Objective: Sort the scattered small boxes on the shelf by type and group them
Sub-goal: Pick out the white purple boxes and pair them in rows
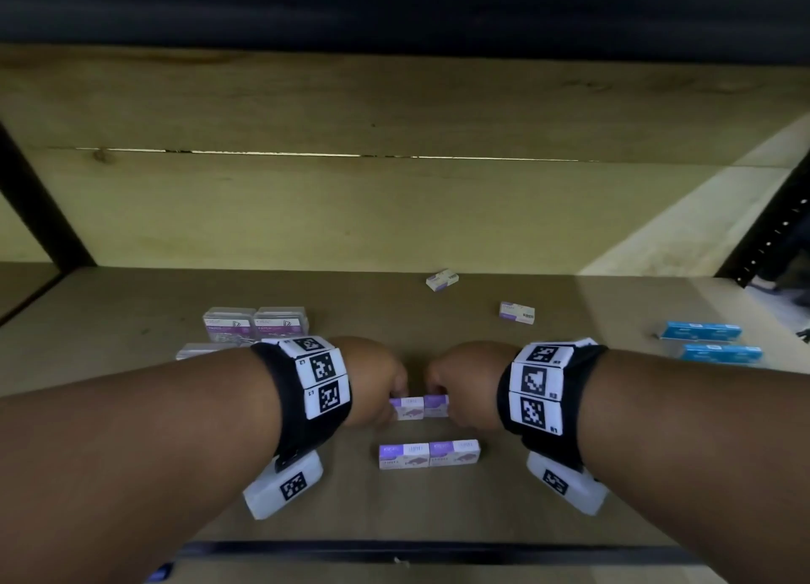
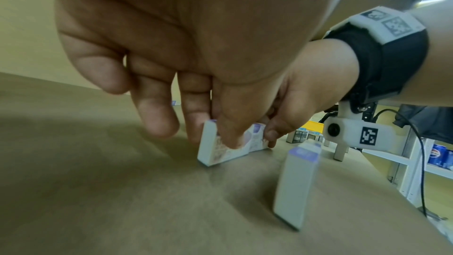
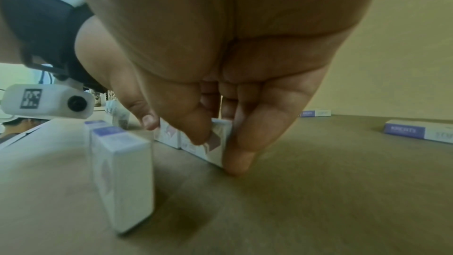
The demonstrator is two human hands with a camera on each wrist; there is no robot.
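The left hand [image 1: 372,382] pinches a small purple-and-white box [image 1: 407,408] between thumb and fingertips; the right hand [image 1: 464,386] pinches a matching box [image 1: 437,406] the same way. The two held boxes stand on the shelf [image 1: 131,408] end to end, touching, in the middle of the board. In the left wrist view the left thumb and fingers [image 2: 196,115] curl down over the box's top, and its base meets the wood.

Taking that held pair as landmark: just nearer the shelf's front edge lies a second touching pair of purple boxes [image 1: 429,454], with a strip of bare wood between the rows. Behind and to the left sits a cluster of clear cases [image 1: 254,323]. Behind and to the right lie two loose purple boxes, one [image 1: 442,280] close to the back wall and one [image 1: 517,312] farther right, each with bare wood around it. Far right, near the side edge, two blue boxes [image 1: 710,342] lie one behind the other. Open board stretches between the held pair and the blue boxes.
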